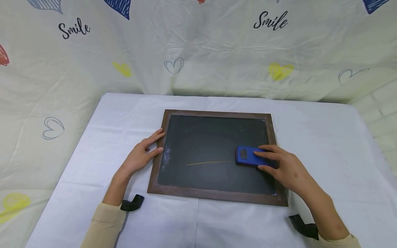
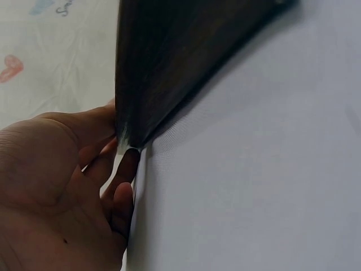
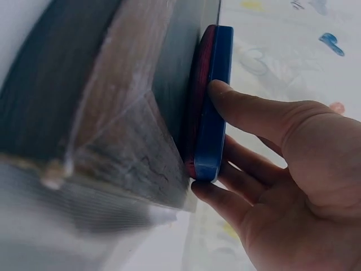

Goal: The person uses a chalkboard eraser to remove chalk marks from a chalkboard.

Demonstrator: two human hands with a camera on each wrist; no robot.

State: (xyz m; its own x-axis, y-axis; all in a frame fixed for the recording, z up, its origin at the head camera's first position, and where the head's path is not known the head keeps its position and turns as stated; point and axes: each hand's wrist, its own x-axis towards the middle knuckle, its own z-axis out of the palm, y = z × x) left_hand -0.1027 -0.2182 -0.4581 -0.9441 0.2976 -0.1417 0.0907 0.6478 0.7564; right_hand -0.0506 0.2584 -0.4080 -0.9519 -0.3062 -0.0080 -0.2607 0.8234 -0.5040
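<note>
A chalkboard [image 1: 201, 137] with a brown wooden frame lies on the white-covered table, a thin yellow chalk line [image 1: 204, 163] across its middle. My right hand [image 1: 286, 167] grips a blue board eraser [image 1: 243, 155] by its sides, thumb on one side and fingers on the other. The dark red felt of the eraser [image 3: 201, 101] faces the board surface in the right wrist view, near the frame's corner [image 3: 135, 152]. At the board's left edge, my left hand [image 1: 142, 155] rests its fingertips and thumb on the frame.
The table's white cloth [image 1: 316, 144] surrounds the board. A patterned curtain [image 1: 217, 44] with hearts and lettering hangs behind it. Black wrist straps or mounts [image 1: 132, 203] sit at both wrists. A pale smudge [image 1: 166, 155] marks the board near its left side.
</note>
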